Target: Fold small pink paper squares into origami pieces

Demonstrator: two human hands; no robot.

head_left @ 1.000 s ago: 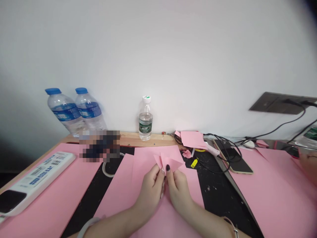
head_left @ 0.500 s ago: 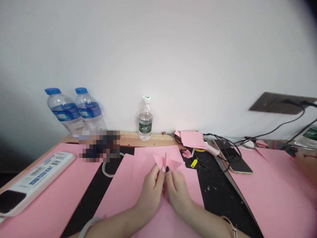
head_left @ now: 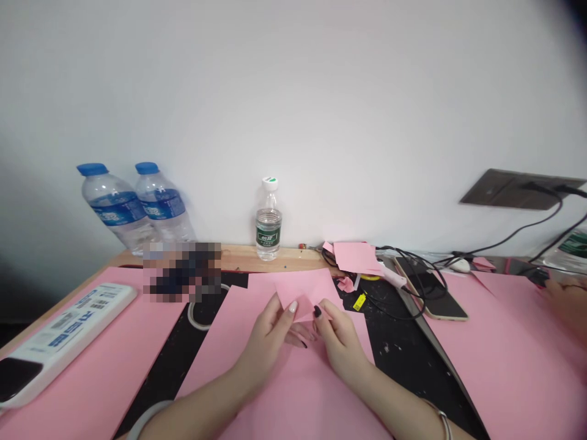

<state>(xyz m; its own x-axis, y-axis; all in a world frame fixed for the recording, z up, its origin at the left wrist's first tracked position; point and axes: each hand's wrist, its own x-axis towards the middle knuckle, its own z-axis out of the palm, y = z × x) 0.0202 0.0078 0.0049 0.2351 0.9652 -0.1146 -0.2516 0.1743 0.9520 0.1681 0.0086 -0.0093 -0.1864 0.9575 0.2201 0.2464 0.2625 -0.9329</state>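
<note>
A small piece of pink folded paper (head_left: 302,307) is held up between both hands over a larger pink sheet (head_left: 284,391). My left hand (head_left: 270,327) pinches its left side, with the thumb on the near face and fingers behind and below. On the right side, my right hand (head_left: 337,330) grips it between the dark-nailed thumb and the fingers. The paper's lower folds are partly covered by the thumbs, and its colour blends with the sheet behind.
A small water bottle (head_left: 268,226) stands by the wall, with two larger bottles (head_left: 117,211) at left. A white power bank-like box (head_left: 68,336) lies left. Rightward are pink paper scraps (head_left: 358,257), black cables (head_left: 424,287), a phone (head_left: 431,290) and another person's hand (head_left: 568,305).
My hands have moved apart, and the paper between them has gone from standing upright folds with a central ridge to a more spread, flatter shape. The left fingers now show beneath it.
</note>
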